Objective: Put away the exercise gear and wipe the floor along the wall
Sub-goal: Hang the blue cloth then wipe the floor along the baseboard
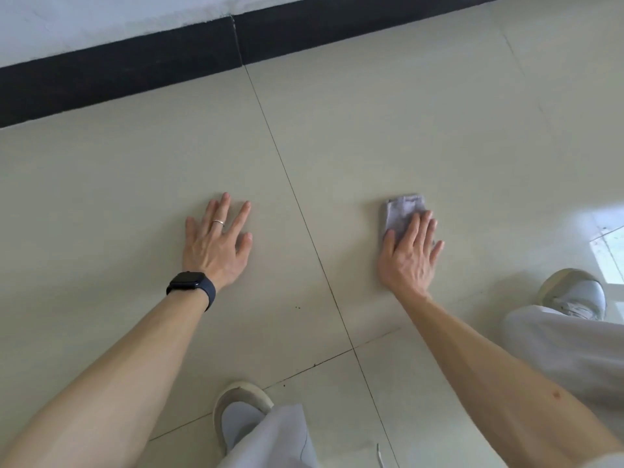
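- The right hand [407, 255] lies flat on a folded grey cloth [401, 212], fingers straight and close together, pressing it to the floor [371, 136].
- The far end of the cloth sticks out past the fingertips; it sits on the tile to the right of the long grout line [304, 217], well short of the black baseboard [135, 72].
- The left hand [217, 243] rests palm down on the bare tile left of that line, fingers spread and holding nothing; it looks like a brace for the crouch.
- A black watch [190, 288] sits on the left wrist and a thin ring [218, 222] on one finger.
- No exercise gear shows anywhere, so that part seems done, though it could simply lie out of sight.
- The wiping step is under way, by my reading.
- Small dark specks [297, 307] lie near the tile joints close to the shoes [574, 292], so some floor likely needs passes.
- The strip right against the baseboard probably remains to be wiped too; whether it is already clean, I cannot tell.
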The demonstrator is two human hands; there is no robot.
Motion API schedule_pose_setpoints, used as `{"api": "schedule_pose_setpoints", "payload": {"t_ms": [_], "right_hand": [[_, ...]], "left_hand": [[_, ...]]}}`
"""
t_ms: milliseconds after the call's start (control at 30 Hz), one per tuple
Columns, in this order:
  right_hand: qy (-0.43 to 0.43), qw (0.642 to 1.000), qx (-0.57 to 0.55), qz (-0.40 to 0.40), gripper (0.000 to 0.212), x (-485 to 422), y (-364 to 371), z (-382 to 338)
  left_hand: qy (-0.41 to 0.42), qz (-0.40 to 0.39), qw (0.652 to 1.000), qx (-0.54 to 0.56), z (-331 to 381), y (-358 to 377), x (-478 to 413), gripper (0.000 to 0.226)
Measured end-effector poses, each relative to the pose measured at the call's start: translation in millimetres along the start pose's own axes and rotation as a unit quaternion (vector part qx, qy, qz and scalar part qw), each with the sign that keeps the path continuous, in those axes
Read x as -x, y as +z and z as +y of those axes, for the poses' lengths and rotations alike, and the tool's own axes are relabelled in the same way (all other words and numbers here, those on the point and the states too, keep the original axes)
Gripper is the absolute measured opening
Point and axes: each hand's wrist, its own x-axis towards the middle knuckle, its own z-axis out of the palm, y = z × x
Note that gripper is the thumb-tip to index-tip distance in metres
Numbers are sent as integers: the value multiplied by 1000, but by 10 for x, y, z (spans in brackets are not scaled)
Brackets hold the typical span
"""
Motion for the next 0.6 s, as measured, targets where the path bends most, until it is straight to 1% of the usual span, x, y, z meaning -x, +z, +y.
{"api": "schedule_pose_setpoints", "payload": {"t_ms": [33,67,100,133,167,200,233,267,300,333,367,400,433,500,533,567,600], "right_hand": [[26,1000,-8,7,69,-54,-9,-11],[28,999,-17,10,69,-35,32,-58],[13,1000,-20,12,69,62,111,-138],[-24,1000,-13,13,69,231,213,-233],[-84,996,3,9,69,439,314,-334],[-162,987,20,-7,68,659,411,-425],[-255,966,38,-30,67,862,502,-498],[-348,934,53,-54,65,1012,559,-550],[-423,901,64,-72,63,1054,585,-576],[-468,877,65,-83,60,976,574,-592],[-478,872,64,-80,58,820,542,-599],[-454,887,65,-63,57,627,495,-610],[-399,914,62,-39,57,395,441,-636],[-222,975,31,-1,61,-155,294,-699],[-131,991,4,10,62,-398,216,-753],[-62,998,-20,18,64,-564,164,-831],[-23,999,-35,23,65,-633,161,-927]], "left_hand": [[3,7,1000,2,-11,27,-5,58],[6,17,1000,7,-17,46,-11,58],[7,27,1000,13,-22,60,-16,57],[8,38,999,22,-28,72,-25,57],[8,46,998,30,-31,86,-33,57],[7,52,998,34,-32,98,-42,58],[5,58,998,35,-36,110,-53,59],[1,63,997,37,-41,120,-66,60],[-8,68,997,42,-55,126,-82,60],[-20,70,996,49,-73,131,-103,61],[-32,71,995,58,-97,135,-123,61],[-43,74,994,65,-128,132,-145,61],[-50,78,993,68,-164,128,-172,61],[-55,87,993,63,-247,116,-238,61],[-61,92,992,62,-299,105,-282,61],[-74,97,990,63,-361,90,-336,61],[-92,100,988,67,-425,72,-394,61]]}}
